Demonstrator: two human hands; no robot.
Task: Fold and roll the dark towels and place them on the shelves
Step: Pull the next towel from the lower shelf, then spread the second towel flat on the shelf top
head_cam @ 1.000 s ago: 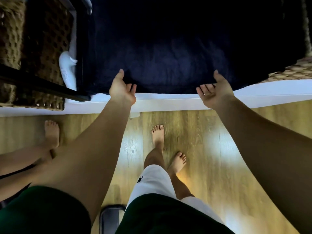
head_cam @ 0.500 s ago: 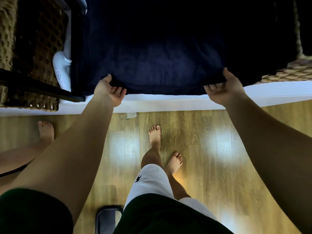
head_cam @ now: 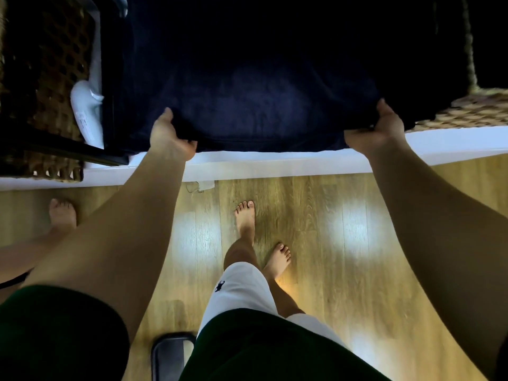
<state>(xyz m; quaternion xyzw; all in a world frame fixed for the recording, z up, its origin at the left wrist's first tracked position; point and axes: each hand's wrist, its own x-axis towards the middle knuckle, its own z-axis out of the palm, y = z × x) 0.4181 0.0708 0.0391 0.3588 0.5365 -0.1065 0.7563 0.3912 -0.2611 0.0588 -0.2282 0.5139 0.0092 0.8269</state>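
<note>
Risk, skewed fold: the left hand [head_cam: 170,136] and right hand [head_cam: 380,130] hold the near hem at points well apart. If one rises ahead of the other, I judge the fold will land crooked and the later roll will taper.
Risk, snagging: the dark navy terry towel [head_cam: 261,100] runs up against the flat woven straw basket [head_cam: 472,111] on the right. On the left it lies just beside a white plastic bottle-like object [head_cam: 86,114]. A careless lift could drag either one.
Risk, sliding off: the hem sits near the edge of the white flat surface [head_cam: 275,160]. A pull towards the person could tip the cloth onto the pale wooden plank floor [head_cam: 357,243].
Risk, footing: a second person's bare foot [head_cam: 61,215] stands close by on the left.
Left hand grip: thumb on top, fingers curled beneath the hem, pinching the towel.
Right hand grip: the same, closed on the hem near the right corner.
Towel position: spread on the white surface, between the tall open-weave wicker basket [head_cam: 41,78] and the flat woven one.
Towel appearance: plush nap, lying mostly flat with shallow creases. The far part is lost in shadow and the far edge cannot be made out.
Handling: likely limp and heavy.
Stage: first fold not yet made; no shelf can be identified with certainty.
</note>
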